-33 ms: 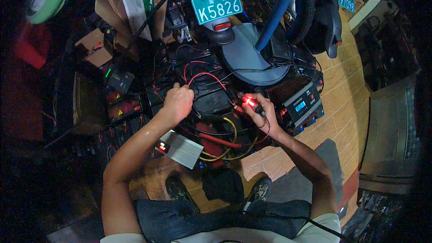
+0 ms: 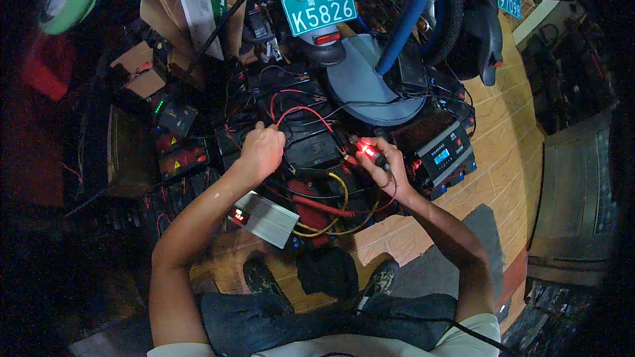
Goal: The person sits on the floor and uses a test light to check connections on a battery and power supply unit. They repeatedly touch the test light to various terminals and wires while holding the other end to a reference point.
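My right hand (image 2: pixel 387 162) grips a small handheld voltage tester (image 2: pixel 368 150) with a glowing red display. A thin dark lead hangs from it, and its tip points toward the black batteries (image 2: pixel 301 133) in front of me. My left hand (image 2: pixel 263 151) is closed in a pinch over the batteries. A red wire (image 2: pixel 307 111) arcs from beside its fingers toward the tester; what the fingers hold is hidden. Below lies a red coiled cord (image 2: pixel 321 207), close to yellow cables (image 2: pixel 345 192). A silver metal box (image 2: pixel 268 220) with lit red digits sits under my left forearm.
A charger-like box (image 2: pixel 442 157) with a blue screen stands at the right. Behind the batteries is a grey scooter (image 2: pixel 370 86) with a blue tube (image 2: pixel 410 20). Cardboard (image 2: pixel 162 6) and a green-lit black device (image 2: pixel 173 114) are at left. My shoes (image 2: pixel 380 277) stand on tan tiles.
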The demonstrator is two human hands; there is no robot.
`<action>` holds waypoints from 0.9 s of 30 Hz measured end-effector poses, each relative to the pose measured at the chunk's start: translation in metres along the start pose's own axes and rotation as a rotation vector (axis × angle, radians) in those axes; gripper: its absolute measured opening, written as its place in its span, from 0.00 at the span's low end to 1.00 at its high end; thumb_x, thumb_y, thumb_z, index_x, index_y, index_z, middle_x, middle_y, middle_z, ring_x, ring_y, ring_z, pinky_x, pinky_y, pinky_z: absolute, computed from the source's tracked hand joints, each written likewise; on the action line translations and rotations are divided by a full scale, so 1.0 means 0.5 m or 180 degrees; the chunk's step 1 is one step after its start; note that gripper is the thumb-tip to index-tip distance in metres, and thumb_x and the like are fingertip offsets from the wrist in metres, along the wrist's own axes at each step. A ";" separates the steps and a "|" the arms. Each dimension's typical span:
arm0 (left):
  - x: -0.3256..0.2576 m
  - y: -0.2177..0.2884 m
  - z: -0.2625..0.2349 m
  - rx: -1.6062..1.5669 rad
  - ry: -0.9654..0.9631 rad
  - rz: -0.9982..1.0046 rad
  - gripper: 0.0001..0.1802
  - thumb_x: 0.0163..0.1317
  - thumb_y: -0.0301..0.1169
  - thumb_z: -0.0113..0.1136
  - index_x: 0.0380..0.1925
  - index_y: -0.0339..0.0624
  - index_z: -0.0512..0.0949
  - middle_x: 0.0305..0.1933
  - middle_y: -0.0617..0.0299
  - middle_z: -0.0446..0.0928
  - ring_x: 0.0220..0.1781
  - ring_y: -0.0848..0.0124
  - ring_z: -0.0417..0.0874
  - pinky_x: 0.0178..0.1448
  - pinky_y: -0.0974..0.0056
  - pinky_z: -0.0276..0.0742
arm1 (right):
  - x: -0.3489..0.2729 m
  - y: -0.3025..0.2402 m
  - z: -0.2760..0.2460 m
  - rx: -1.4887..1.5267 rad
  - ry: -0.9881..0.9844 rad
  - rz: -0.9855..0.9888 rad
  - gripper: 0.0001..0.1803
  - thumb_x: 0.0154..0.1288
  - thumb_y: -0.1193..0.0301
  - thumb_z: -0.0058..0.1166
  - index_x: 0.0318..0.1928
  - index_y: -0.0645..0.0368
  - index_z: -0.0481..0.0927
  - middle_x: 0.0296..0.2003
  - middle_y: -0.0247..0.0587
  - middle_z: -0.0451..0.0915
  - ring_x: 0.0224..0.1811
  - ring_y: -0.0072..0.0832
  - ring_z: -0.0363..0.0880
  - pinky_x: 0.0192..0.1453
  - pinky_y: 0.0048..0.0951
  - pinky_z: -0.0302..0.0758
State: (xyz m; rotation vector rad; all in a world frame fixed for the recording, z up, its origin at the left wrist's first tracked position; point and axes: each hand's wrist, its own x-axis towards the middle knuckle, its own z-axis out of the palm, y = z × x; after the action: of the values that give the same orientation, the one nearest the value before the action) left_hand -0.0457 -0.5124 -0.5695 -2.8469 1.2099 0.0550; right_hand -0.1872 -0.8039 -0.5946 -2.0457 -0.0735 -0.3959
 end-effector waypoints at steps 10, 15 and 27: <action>0.002 0.004 -0.004 0.0055 -0.0093 -0.0066 0.08 0.57 0.28 0.63 0.31 0.35 0.87 0.43 0.48 0.86 0.50 0.48 0.85 0.48 0.52 0.86 | 0.000 -0.013 0.000 0.0040 0.0015 0.0041 0.13 0.66 0.71 0.67 0.47 0.65 0.83 0.36 0.46 0.88 0.37 0.30 0.88 0.45 0.31 0.81; 0.000 0.003 -0.003 0.0014 -0.0041 -0.0063 0.08 0.58 0.28 0.62 0.31 0.35 0.86 0.43 0.47 0.86 0.50 0.49 0.85 0.48 0.51 0.86 | 0.000 -0.011 0.000 0.0011 -0.0023 0.0163 0.15 0.66 0.70 0.67 0.49 0.65 0.84 0.36 0.45 0.88 0.38 0.28 0.86 0.47 0.30 0.79; -0.021 -0.019 -0.007 -0.0448 -0.0063 -0.0078 0.13 0.54 0.29 0.66 0.40 0.40 0.87 0.46 0.48 0.84 0.50 0.46 0.84 0.55 0.46 0.84 | -0.008 -0.043 -0.013 0.0288 0.0144 0.0333 0.15 0.66 0.72 0.67 0.51 0.64 0.83 0.38 0.42 0.88 0.41 0.24 0.85 0.47 0.29 0.80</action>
State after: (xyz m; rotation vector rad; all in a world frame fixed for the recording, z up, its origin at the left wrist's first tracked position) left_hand -0.0461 -0.4982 -0.5650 -2.9725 1.2135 0.1737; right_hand -0.1973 -0.7984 -0.5748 -1.9413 0.0424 -0.3667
